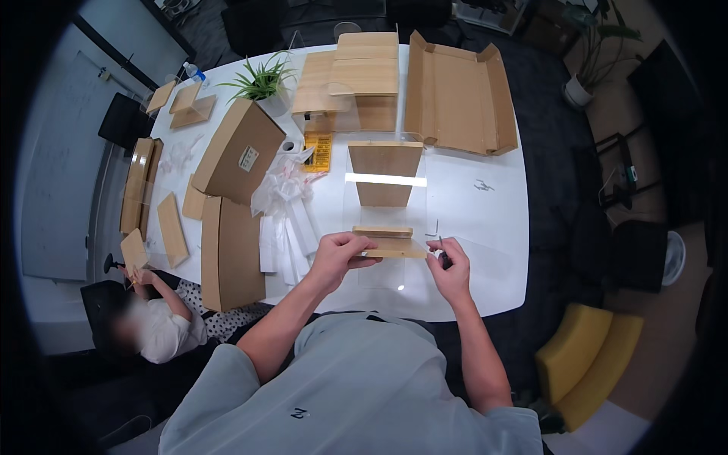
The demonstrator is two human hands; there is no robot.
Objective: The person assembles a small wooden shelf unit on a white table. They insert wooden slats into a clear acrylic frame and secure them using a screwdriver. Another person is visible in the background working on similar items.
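Observation:
My left hand [338,259] is closed on the left end of a light wooden board [394,254] near the table's front edge. At the board's right end, my right hand [450,273] grips a dark-handled screwdriver [445,261], its thin shaft pointing away from me. Just beyond the board, a narrow wooden strip [383,232] lies crosswise. A clear plastic panel [416,216] extends farther back, with a wooden board [385,163] standing or lying at it; I cannot tell which. An L-shaped hex key [434,229] lies close to my right fingertips.
Small screws [484,185] lie at right on the white table [485,250]. Left are opened cardboard boxes [233,258], plastic wrapping [284,189] and a potted plant [265,87]. A wooden assembly [356,76] and cardboard tray [459,95] stand behind. Another person [171,318] handles wood at left.

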